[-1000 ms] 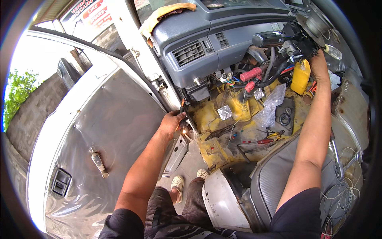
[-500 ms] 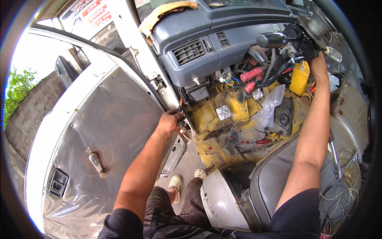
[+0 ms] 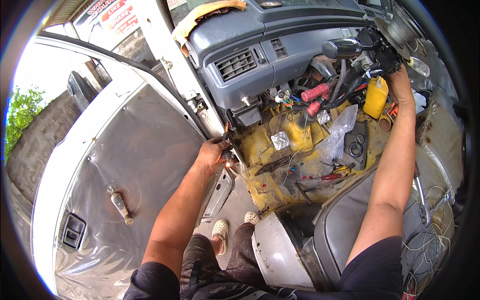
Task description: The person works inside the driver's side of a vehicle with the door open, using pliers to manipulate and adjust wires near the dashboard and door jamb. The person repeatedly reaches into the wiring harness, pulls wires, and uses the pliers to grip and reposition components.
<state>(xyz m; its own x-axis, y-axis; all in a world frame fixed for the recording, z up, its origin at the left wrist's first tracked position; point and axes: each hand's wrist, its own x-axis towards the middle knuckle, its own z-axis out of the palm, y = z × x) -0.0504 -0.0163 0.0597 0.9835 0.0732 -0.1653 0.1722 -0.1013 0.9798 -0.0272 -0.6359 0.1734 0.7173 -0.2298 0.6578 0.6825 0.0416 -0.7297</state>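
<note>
My left hand (image 3: 214, 150) is closed on a small dark lamp fitting with a lit bulb (image 3: 228, 163) at the door-side edge of the footwell, where an orange thing (image 3: 227, 127) sticks up. My right hand (image 3: 400, 85) reaches up under the black switch housing (image 3: 380, 52) on the steering column; its fingers are hidden. Beside it are a yellow plastic container (image 3: 375, 97) and a clear bottle (image 3: 420, 66). Pink cylindrical parts (image 3: 316, 93) and loose colored wires (image 3: 286, 98) hang below the grey dashboard (image 3: 272, 70).
The open door (image 3: 135, 140) is on the left. On the yellow footwell floor (image 3: 265, 190) lie pliers (image 3: 272, 166), bubble wrap (image 3: 337, 137) and small silver packets (image 3: 280, 140). The grey seat (image 3: 335, 215) at lower right holds a wrench (image 3: 424, 205) and tangled wires. My feet stand on pavement.
The view has shifted very slightly, and my left hand appears a little farther left in the picture. Otherwise both hands stay in place.
</note>
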